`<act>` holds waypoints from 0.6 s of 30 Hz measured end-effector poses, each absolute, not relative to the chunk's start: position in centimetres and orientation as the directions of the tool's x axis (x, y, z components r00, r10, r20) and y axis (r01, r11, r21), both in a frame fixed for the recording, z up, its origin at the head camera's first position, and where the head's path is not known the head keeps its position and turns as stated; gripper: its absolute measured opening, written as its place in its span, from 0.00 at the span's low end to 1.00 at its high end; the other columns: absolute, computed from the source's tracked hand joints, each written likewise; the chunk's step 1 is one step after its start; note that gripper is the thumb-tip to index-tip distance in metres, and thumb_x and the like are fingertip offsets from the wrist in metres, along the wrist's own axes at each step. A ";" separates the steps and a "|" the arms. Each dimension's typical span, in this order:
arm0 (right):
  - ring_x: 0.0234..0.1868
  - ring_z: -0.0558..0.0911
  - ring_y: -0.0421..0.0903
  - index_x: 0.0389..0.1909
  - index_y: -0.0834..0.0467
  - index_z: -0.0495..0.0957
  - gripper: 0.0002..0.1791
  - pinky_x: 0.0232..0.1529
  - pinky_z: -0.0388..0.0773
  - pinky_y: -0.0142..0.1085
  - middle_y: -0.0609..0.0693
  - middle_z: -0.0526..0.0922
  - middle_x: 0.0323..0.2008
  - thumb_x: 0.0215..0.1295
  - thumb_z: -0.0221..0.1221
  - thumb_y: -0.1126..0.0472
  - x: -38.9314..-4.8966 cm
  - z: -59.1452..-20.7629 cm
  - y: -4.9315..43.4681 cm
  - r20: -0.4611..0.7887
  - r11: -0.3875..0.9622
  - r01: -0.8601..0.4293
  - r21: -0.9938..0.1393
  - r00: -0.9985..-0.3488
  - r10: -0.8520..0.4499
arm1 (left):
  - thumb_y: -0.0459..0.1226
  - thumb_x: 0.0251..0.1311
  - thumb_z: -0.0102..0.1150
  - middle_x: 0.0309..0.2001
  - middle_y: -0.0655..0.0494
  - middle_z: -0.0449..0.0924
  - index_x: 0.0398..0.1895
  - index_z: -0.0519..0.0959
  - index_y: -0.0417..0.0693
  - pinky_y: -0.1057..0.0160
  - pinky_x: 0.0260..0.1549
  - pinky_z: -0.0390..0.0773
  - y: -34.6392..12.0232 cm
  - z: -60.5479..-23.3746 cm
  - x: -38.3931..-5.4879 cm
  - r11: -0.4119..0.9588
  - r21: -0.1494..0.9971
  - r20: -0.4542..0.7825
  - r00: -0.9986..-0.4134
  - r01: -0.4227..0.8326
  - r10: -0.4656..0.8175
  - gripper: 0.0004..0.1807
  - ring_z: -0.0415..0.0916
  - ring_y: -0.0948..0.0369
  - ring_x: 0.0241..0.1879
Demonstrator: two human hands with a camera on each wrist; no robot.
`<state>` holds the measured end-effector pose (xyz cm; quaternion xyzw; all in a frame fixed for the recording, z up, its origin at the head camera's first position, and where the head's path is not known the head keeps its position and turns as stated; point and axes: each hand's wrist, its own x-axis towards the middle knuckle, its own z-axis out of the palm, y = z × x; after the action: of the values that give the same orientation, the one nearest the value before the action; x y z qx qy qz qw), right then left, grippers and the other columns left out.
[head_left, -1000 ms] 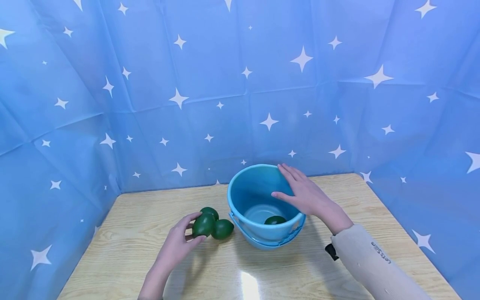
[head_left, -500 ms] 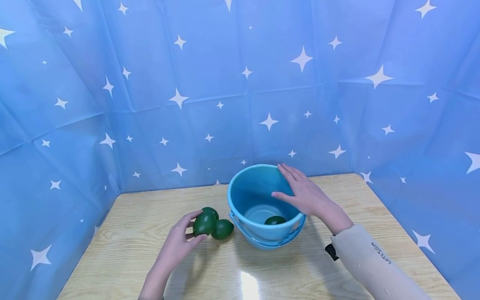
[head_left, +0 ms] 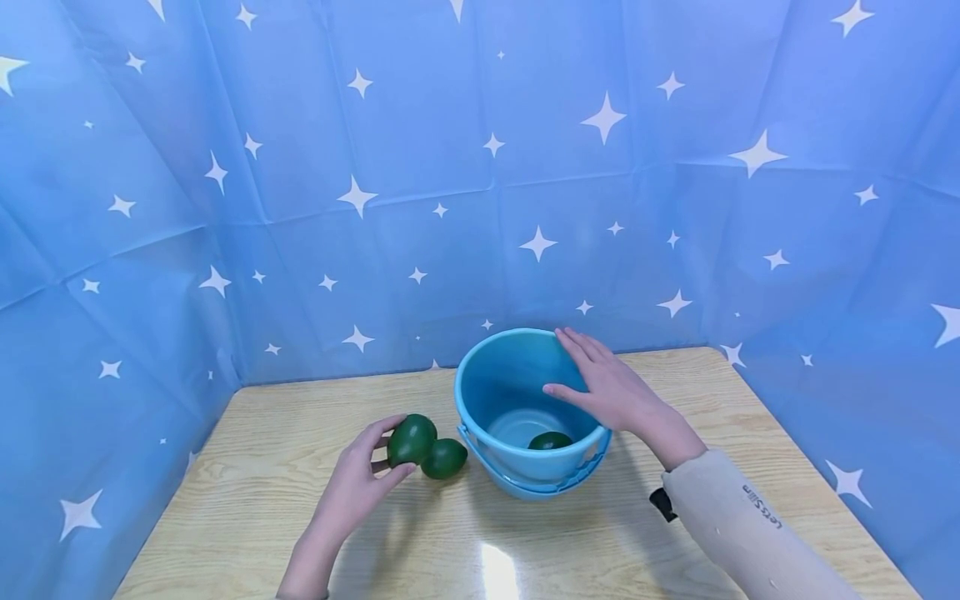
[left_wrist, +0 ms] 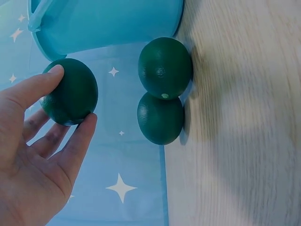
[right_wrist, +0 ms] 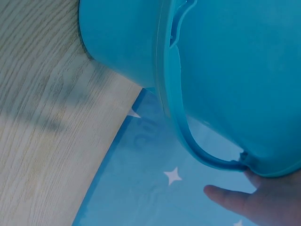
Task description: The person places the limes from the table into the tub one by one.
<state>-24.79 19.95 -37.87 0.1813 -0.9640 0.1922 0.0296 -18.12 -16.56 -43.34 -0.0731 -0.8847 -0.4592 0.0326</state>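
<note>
In the head view my left hand pinches a dark green avocado between thumb and fingertips. In the left wrist view this avocado is clear of the wooden table. Two more lie close together there, a nearer avocado and another avocado beside it; the head view hides one behind the held one. A blue bucket stands to their right with an avocado on its floor. My right hand rests on its right rim, fingers extended, thumb spread over the opening.
The bucket's handle hangs down at its front. The wooden table ends in front of a blue cloth with white stars, which rises at the back and both sides.
My left hand has moved the held avocado slightly up and right, so it now covers the one behind it in the head view. The right hand and bucket have not moved.
</note>
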 end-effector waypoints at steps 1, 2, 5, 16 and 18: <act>0.78 0.51 0.65 0.80 0.53 0.44 0.49 0.72 0.57 0.67 0.59 0.48 0.80 0.69 0.51 0.32 -24.8 -37.9 20.0 0.127 0.860 -0.361 -0.361 -0.932 -0.338 | 0.33 0.55 0.72 0.63 0.51 0.75 0.67 0.71 0.54 0.57 0.47 0.87 -16.5 -43.3 -18.1 0.566 0.808 0.128 -0.987 0.163 0.101 0.35 0.77 0.50 0.58; 0.78 0.51 0.65 0.80 0.52 0.44 0.49 0.72 0.57 0.67 0.59 0.48 0.80 0.69 0.51 0.32 -24.8 -37.9 20.0 0.127 0.860 -0.361 -0.361 -0.932 -0.338 | 0.32 0.55 0.72 0.63 0.51 0.75 0.67 0.71 0.54 0.58 0.47 0.87 -16.5 -43.2 -18.1 0.564 0.809 0.130 -0.986 0.166 0.104 0.35 0.78 0.50 0.59; 0.78 0.51 0.65 0.80 0.52 0.44 0.50 0.72 0.57 0.67 0.58 0.48 0.80 0.69 0.51 0.32 -24.8 -38.0 20.0 0.128 0.858 -0.363 -0.364 -0.932 -0.340 | 0.32 0.55 0.72 0.64 0.51 0.75 0.68 0.71 0.52 0.59 0.47 0.87 -16.4 -43.0 -18.1 0.562 0.808 0.138 -0.984 0.177 0.111 0.35 0.77 0.49 0.59; 0.78 0.51 0.65 0.80 0.53 0.44 0.49 0.73 0.56 0.67 0.59 0.48 0.80 0.69 0.52 0.32 -24.7 -37.8 20.0 0.129 0.855 -0.364 -0.369 -0.931 -0.341 | 0.32 0.56 0.72 0.64 0.51 0.74 0.68 0.70 0.52 0.57 0.48 0.87 -16.0 -42.3 -18.2 0.564 0.799 0.167 -0.978 0.208 0.125 0.36 0.77 0.50 0.59; 0.78 0.51 0.65 0.80 0.53 0.44 0.49 0.73 0.56 0.67 0.59 0.48 0.80 0.69 0.52 0.33 -24.7 -37.8 20.0 0.129 0.855 -0.364 -0.369 -0.931 -0.341 | 0.33 0.56 0.72 0.64 0.51 0.74 0.69 0.70 0.51 0.56 0.48 0.87 -15.9 -42.2 -18.2 0.564 0.798 0.170 -0.977 0.212 0.127 0.36 0.78 0.50 0.59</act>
<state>-24.74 19.97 -37.83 0.1831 -0.9627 0.1972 0.0295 -18.20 -15.93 -42.21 -0.0959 -0.8830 -0.4571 0.0466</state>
